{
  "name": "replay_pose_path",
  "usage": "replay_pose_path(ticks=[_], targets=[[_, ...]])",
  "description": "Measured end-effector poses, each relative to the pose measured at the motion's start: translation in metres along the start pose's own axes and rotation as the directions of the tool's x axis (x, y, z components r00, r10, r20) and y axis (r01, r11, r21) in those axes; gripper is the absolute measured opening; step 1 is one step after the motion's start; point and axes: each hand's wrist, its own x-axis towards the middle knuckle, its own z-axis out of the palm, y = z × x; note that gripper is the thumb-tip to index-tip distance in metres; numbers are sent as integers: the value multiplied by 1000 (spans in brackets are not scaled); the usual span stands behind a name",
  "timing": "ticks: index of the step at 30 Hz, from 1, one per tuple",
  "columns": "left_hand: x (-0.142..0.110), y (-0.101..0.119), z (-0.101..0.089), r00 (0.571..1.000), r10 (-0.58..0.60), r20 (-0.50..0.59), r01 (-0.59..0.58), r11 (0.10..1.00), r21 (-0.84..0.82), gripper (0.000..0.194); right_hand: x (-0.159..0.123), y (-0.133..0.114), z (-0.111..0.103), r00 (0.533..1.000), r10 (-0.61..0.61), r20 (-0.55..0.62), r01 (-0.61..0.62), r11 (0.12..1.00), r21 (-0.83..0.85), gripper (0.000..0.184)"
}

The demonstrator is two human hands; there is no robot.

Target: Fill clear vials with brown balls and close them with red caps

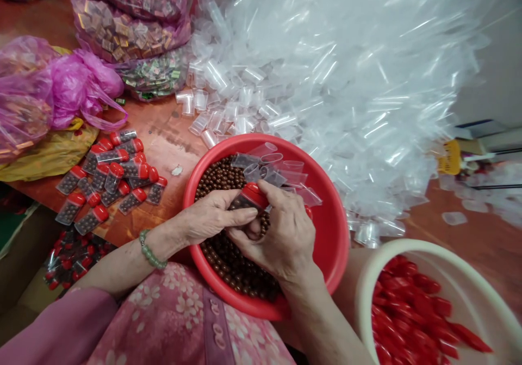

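Over a red basin [340,245], my left hand [218,212] is closed round the clear body of a small plastic container [238,203] with dark balls in it. Its red cap [255,193] is gripped by my right hand [281,223], whose fingers curl over the top. The cap sits on the container's end; whether it is fully seated I cannot tell. Beneath my hands lie many brown balls [220,177] in the basin. Several clear empty tubes [281,169] rest on its far side, and a bit of red shows beside my right hand.
Filled red-capped containers [118,172] lie on the table at left, with more in a box [77,259] below. A large heap of clear tubes [346,82] rises behind the basin. Red caps [416,310] fill a cream bucket [367,261] at right. Pink bags [87,82] stand far left.
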Motion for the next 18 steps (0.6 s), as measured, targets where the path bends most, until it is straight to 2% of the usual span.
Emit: replay_pose_path(ticks=[7, 10, 13, 15, 17, 18], targets=[[-3, 4, -1, 1000, 2, -7, -1, 996, 85, 43, 5, -1, 1, 997, -47, -66, 48, 999, 15, 70], [-2, 7, -1, 996, -62, -67, 66, 996, 66, 48, 5, -6, 2, 997, -53, -55, 55, 998, 42, 66], [1, 7, 3, 969, -149, -196, 163, 985, 59, 51, 2, -9, 2, 997, -71, -29, 72, 996, 43, 63], [-1, 2, 6, 936, -76, -345, 134, 980, 149, 44, -2, -11, 1, 996, -82, -27, 83, 994, 74, 62], [-9, -7, 7, 870, 120, -477, 59, 938, 343, 34, -5, -14, -1, 995, -94, -33, 98, 988, 123, 60], [-15, -12, 6, 837, 215, -503, 48, 887, 459, 30, -6, -17, -3, 993, -105, -44, 110, 985, 135, 57]])
